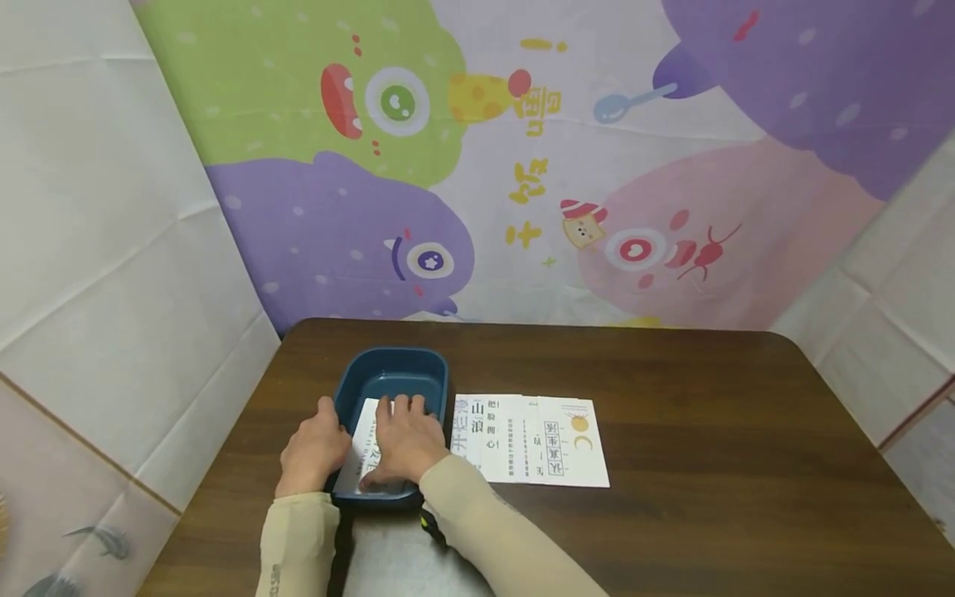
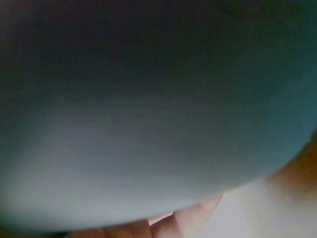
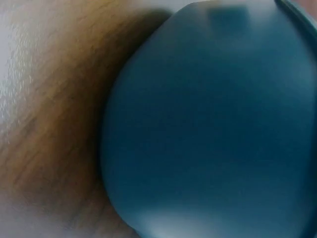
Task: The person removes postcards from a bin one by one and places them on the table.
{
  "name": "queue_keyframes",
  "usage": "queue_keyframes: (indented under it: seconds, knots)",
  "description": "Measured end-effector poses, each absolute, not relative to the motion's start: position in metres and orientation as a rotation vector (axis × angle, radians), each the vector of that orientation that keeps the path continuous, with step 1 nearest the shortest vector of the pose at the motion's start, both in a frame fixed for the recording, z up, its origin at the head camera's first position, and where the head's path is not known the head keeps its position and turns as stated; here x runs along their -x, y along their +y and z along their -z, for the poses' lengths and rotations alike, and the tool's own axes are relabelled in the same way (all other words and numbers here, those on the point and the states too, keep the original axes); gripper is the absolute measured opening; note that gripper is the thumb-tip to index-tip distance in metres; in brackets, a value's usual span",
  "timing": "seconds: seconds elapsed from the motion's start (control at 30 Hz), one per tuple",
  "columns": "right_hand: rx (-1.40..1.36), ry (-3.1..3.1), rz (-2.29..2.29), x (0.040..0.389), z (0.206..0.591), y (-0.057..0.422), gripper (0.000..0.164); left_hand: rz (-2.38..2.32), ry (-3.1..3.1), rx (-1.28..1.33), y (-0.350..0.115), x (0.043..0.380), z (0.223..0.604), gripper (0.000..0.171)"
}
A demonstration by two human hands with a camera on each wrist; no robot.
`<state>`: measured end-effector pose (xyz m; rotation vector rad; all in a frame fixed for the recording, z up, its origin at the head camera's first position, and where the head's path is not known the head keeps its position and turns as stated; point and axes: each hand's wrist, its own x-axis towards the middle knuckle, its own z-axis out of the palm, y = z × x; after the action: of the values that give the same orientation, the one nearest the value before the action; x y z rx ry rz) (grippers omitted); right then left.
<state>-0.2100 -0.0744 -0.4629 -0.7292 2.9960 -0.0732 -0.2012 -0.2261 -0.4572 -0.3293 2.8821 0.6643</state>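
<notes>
A deep blue rectangular tray (image 1: 388, 356) stands on the left part of the table. In it lies a white printed card (image 1: 363, 452), partly covered. My left hand (image 1: 313, 448) holds the tray's left rim; in the left wrist view its fingers (image 2: 168, 225) show past the blurred tray wall (image 2: 148, 148). My right hand (image 1: 406, 439) rests on the card with fingers spread and thumb apart. The right wrist view is filled by the tray's outer side (image 3: 208, 124), so those fingers are hidden there.
Right beside the tray, several white printed cards (image 1: 515, 448) lie overlapping in a row on the brown wooden table (image 1: 709, 464). A cartoon-printed cloth (image 1: 522, 249) hangs behind the table. A pale grey patch (image 1: 410, 555) shows between my forearms.
</notes>
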Motion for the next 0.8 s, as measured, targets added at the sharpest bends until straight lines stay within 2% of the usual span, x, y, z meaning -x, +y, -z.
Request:
queue_keyframes:
  seconds: [0.23, 0.43, 0.8]
  knots:
    - [0.700, 3.055, 0.270, 0.213, 0.466, -0.075, 0.101, -0.657, 2.877, 0.317, -0.227, 0.202, 0.456, 0.038]
    - [0.724, 3.105, 0.409, 0.211, 0.468, -0.073, 0.090, -0.656, 2.852, 0.336, -0.226, 0.203, 0.456, 0.044]
    - [0.683, 3.065, 1.267, 0.213, 0.466, -0.059, 0.049, -0.679, 2.827, 0.342, -0.226, 0.204, 0.456, 0.048]
